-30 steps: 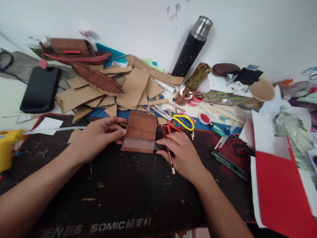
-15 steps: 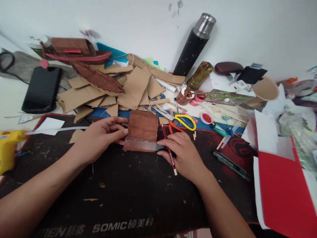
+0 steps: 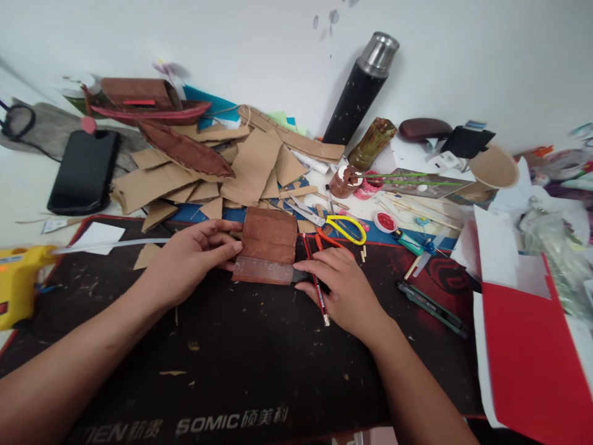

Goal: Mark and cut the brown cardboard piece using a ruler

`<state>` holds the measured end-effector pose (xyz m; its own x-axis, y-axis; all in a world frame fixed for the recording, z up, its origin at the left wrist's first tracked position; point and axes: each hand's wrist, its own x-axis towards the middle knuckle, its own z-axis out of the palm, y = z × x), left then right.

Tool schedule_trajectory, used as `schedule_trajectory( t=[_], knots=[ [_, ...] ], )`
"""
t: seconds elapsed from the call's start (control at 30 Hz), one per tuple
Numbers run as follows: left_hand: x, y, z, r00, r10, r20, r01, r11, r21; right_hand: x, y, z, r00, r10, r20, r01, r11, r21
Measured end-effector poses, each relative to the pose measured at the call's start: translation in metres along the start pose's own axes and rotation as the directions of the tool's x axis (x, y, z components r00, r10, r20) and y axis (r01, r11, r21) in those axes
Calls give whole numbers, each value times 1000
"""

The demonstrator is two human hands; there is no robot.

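Note:
A creased, brown-painted cardboard piece (image 3: 269, 232) lies on the black mat. Along its lower part rests a clear ruler (image 3: 264, 271), through which the brown shows. My left hand (image 3: 201, 250) is closed at the cardboard's left edge, thumb on top and fingers partly hidden beside it. Thumb and forefinger of my right hand (image 3: 340, 287) close on the ruler's right end. A red and black pencil (image 3: 321, 301) slants past these right fingers, eraser end towards me; whether they grip it I cannot tell. Yellow-handled scissors (image 3: 345, 227) lie just beyond.
Cardboard scraps (image 3: 252, 164) and a brown model boat (image 3: 143, 102) crowd the back left. A yellow glue gun (image 3: 21, 287) lies at left, a utility knife (image 3: 433, 308) at right beside red paper (image 3: 528, 352). Paint jars (image 3: 345, 181) and a thermos (image 3: 359, 93) stand behind.
The view has shifted slightly, so most things sit a little differently in the picture. Both hands, the cardboard and the ruler keep practically the same arrangement.

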<state>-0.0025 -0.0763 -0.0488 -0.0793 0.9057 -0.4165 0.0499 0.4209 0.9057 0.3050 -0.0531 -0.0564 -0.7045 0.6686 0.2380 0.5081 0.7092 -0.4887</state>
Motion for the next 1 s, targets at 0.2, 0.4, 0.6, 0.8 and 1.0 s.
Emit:
schedule_trajectory(
  t=[0.2,0.4,0.6,0.8,1.0],
  knots=[
    [-1,0,0,1000,23,-1,-23,999,29,0,1,0,1000,-3,6,3,1000,10],
    [0,-3,-1,1000,22,3,-22,1000,-15,1,1,-1,1000,-11,12,11,1000,16],
    [1,-4,0,1000,17,-1,-17,1000,-7,1,-1,-2,1000,-5,9,5,1000,18],
    [-1,1,2,1000,10,-23,-10,1000,13,0,1,0,1000,4,6,-4,1000,28],
    [-2,1,0,1000,13,-10,-12,1000,9,1,1,-1,999,24,22,-24,999,31]
  ],
)
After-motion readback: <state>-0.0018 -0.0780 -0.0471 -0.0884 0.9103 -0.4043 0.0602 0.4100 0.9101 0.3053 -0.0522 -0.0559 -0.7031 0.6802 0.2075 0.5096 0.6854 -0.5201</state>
